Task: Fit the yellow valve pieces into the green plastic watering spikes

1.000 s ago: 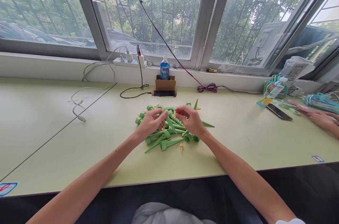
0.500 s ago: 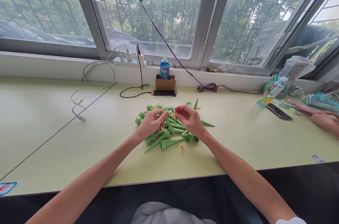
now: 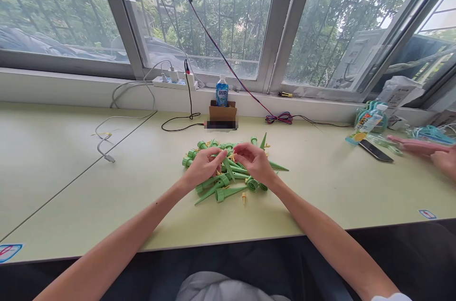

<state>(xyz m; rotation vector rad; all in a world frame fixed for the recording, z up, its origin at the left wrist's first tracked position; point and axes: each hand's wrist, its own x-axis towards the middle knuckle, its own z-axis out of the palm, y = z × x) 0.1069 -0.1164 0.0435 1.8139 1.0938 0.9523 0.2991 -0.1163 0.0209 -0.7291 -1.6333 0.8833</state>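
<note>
Tabletop [image 3: 342, 187]: green spike [image 3: 229, 168] between hands [image 3: 204, 166] [image 3: 255, 162], co-worker's hand [image 3: 445, 160] now farther right.

No wording can be read with certainty. The blue bottle [image 3: 222, 94] by the window carries large white characters on its label, apparently Chinese, too small to make out surely. On the tilted bottle [image 3: 366, 124] at the right, the label bears orange-red lettering, likewise illegible, above a picture of a yellow-orange fruit. The white package [image 3: 397, 92] behind it shows faint grey print. Near the front edge of the bench [image 3: 107, 196], a left sticker [image 3: 10, 252] and a right sticker [image 3: 427, 214] each have a blue outline around red marks.
</note>
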